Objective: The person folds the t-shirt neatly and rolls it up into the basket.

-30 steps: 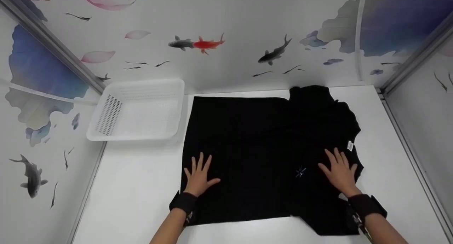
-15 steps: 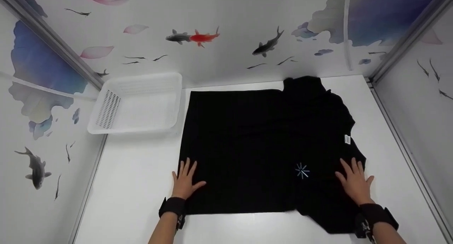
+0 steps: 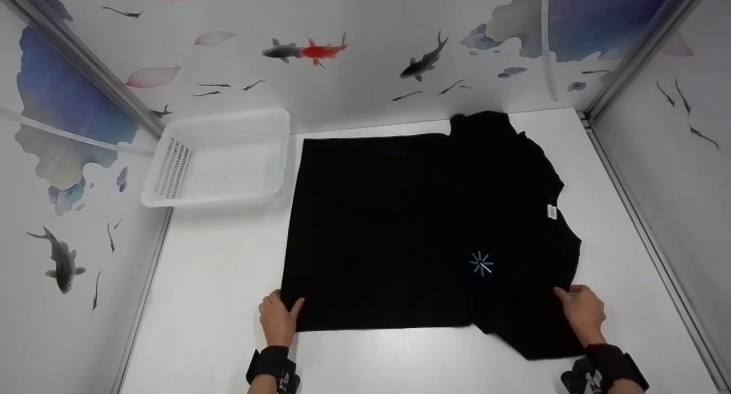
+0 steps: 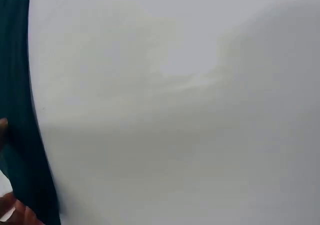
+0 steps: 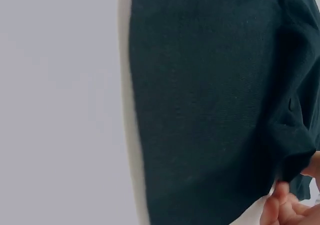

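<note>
A black T-shirt (image 3: 388,228) lies spread on the white table, its hem toward the left and its neck toward the right. A small white label (image 3: 551,212) shows at the neck, and a pale starburst print (image 3: 481,264) sits on the chest. My left hand (image 3: 278,320) pinches the near end of the hem, thumb on top and fingers curled under the edge. On the other side, my right hand (image 3: 585,313) pinches the shoulder near the closer sleeve (image 3: 539,337). In the right wrist view the cloth (image 5: 200,100) bunches up at those fingertips (image 5: 282,192).
A white perforated plastic basket (image 3: 228,197) stands at the back left, beside the shirt's hem. Panels printed with fish and petals enclose the table (image 3: 211,302) at the back and both sides. Both wrists wear black straps with cameras.
Both hands were lying flat with spread fingers on the shirt. They have slid outward and toward me, and their fingers now grip its edges. The shirt's wrinkles have smoothed out.
</note>
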`<state>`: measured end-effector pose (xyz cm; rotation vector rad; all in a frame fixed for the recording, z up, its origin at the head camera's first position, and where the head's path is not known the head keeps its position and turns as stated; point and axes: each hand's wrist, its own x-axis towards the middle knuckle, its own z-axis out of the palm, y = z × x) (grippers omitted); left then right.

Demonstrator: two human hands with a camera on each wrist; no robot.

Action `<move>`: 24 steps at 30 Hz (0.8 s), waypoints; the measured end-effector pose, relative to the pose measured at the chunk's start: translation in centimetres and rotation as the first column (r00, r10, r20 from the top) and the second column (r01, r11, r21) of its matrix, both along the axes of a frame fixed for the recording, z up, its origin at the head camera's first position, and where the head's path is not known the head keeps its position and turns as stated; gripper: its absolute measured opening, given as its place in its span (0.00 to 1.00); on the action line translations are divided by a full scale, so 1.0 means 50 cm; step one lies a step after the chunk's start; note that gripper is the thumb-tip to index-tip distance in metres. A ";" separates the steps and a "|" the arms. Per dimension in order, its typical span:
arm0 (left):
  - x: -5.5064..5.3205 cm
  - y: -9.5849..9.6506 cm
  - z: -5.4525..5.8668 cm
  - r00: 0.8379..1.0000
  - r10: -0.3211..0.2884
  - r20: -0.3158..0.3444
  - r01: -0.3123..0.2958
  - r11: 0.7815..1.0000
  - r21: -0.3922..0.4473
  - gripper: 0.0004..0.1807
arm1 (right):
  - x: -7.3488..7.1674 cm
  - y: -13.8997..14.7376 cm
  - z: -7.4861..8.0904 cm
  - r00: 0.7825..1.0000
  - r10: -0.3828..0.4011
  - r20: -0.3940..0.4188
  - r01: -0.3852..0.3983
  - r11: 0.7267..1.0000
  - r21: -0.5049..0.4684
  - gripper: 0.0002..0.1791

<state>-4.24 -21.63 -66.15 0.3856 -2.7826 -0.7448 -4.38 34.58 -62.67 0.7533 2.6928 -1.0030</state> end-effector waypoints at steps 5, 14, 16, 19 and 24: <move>0.023 -0.008 0.009 0.996 0.047 0.078 -0.045 0.998 -0.034 0.23 | 0.023 0.015 -0.005 0.998 -0.007 -0.061 0.009 1.000 0.030 0.22; 0.055 -0.032 0.019 0.985 0.021 0.169 -0.021 1.000 0.000 0.20 | 0.060 0.022 -0.009 0.991 -0.078 -0.106 0.081 0.996 0.026 0.21; 0.061 -0.034 0.020 0.982 0.012 0.187 -0.016 1.000 0.018 0.18 | 0.068 0.020 -0.007 0.994 -0.069 -0.085 0.068 0.997 -0.023 0.25; 0.069 -0.037 0.022 0.983 0.003 0.186 -0.011 0.999 0.042 0.16 | 0.082 0.021 -0.007 0.996 -0.027 -0.081 0.021 0.997 -0.081 0.32; 0.081 -0.042 0.025 0.992 -0.026 0.121 0.009 0.991 0.133 0.15 | 0.101 0.032 -0.012 0.982 0.068 -0.179 -0.077 0.996 -0.046 0.28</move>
